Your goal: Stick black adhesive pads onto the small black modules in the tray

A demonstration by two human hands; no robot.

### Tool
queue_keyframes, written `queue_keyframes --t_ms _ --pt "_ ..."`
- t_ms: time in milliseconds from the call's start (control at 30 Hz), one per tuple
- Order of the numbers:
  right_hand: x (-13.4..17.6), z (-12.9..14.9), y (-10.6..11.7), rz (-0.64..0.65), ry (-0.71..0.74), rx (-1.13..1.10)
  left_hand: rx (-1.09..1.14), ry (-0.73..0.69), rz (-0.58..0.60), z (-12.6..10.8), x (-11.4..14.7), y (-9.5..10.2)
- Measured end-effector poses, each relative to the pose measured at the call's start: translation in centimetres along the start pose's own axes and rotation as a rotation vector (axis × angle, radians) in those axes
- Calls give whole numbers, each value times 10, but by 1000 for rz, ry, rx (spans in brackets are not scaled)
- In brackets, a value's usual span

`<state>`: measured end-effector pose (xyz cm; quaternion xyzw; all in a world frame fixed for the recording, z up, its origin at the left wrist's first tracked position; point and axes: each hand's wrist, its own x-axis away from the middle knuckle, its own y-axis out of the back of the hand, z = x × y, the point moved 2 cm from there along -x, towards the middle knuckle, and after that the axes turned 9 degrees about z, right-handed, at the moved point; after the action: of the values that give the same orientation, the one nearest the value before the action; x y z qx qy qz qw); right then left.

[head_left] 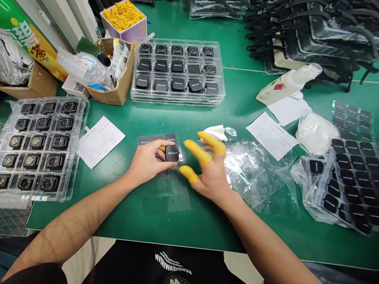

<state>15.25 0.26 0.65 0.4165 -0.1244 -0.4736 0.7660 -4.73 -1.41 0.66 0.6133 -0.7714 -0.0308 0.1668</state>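
My left hand is closed around a small black square watch body with white lettering on its face. A yellow finger cot shows behind the watch. Just to the right, my right hand hovers with its fingers apart and nothing between them; yellow cots cover its thumb and fingers. Beneath the left hand lies a sheet of black square film labels, partly hidden by the hand. A clear film sheet lies on the green table nearer to me.
Trays of watch bodies stand at the back and left. Behind are a box of yellow finger cots and a cardboard box. To the right are crumpled clear films, a spray bottle, written paper slips and black label sheets.
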Motion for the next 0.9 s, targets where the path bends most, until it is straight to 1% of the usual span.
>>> queue_keyframes --t_ms 33,67,100,167,200,300,333,367,400,433,467,500,533,567,600,633,700,733,800,833,867,900 --pt "2 1 -2 77 91 88 31 -1 1 0 0 0" --pt "3 1 -4 135 134 163 59 2 -1 0 0 0" --pt "4 1 -6 164 123 234 83 10 -3 0 0 0" --pt "3 -2 -8 128 27 351 109 36 -8 1 -1 0" --pt "3 -2 -8 110 19 382 109 46 -12 1 -2 -1" --pt "2 -1 -12 165 138 408 105 45 -17 2 0 -4" --pt "1 -1 -12 150 128 416 122 56 -19 1 2 -4" --pt "0 -3 -11 105 77 425 159 77 -15 0 4 -3" --pt "-1 -5 -10 39 24 422 208 103 -10 -2 6 -1" --pt "-2 -5 -8 -19 13 400 258 126 -5 -6 7 3" --pt "-4 -5 -7 -39 62 369 290 133 -2 -11 5 9" --pt "-6 -3 -7 -6 151 342 286 117 -3 -19 -1 18" --pt "-8 -1 -8 68 247 325 232 79 -14 -28 -12 28" --pt "-9 1 -9 147 313 321 123 25 -30 -40 -29 39" --pt "-11 2 -10 210 336 326 -34 -38 -50 -52 -52 50" --pt "-12 3 -10 249 328 333 -225 -107 -87 -66 -80 61" --pt "-14 3 -10 264 297 325 -553 -158 -136 -88 -142 75" --pt "-14 3 -10 259 292 315 -676 -135 -133 -95 -173 79" --pt "-14 2 -11 252 296 295 -824 -13 -119 -103 -223 81" --pt "-13 1 -11 248 299 287 -859 58 -95 -105 -240 80" --pt "-13 0 -11 243 302 278 -893 107 -76 -106 -252 78" --pt "-13 -1 -11 237 305 271 -932 114 -80 -108 -260 75"
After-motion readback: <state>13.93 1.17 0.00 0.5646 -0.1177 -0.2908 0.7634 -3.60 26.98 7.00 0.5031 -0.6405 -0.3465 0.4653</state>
